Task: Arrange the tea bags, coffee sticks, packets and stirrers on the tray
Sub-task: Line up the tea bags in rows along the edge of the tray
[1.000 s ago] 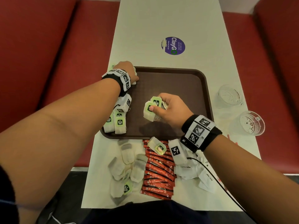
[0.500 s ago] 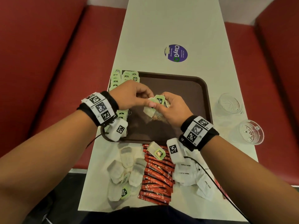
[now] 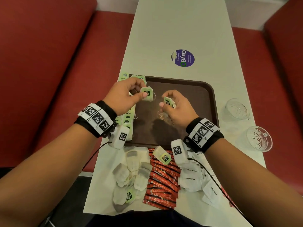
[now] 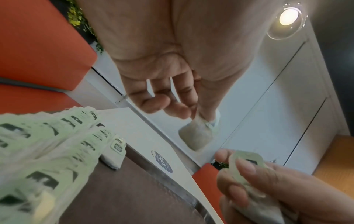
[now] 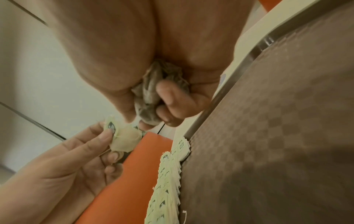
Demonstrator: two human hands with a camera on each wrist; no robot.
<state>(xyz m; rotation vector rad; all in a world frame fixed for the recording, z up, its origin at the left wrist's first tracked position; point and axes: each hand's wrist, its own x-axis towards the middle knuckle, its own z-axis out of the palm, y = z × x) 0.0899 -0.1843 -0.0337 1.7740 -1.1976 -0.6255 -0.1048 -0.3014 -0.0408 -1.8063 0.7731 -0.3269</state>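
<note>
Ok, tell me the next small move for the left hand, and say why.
Probably lay the tea bag pinched in the left hand onto the row of tea bags along the tray's left edge. That row is already building there, and the right hand grips more tea bags ready to pass over.

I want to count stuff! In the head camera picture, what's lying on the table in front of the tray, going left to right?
Loose tea bags → red coffee sticks → white sugar packets.
</note>
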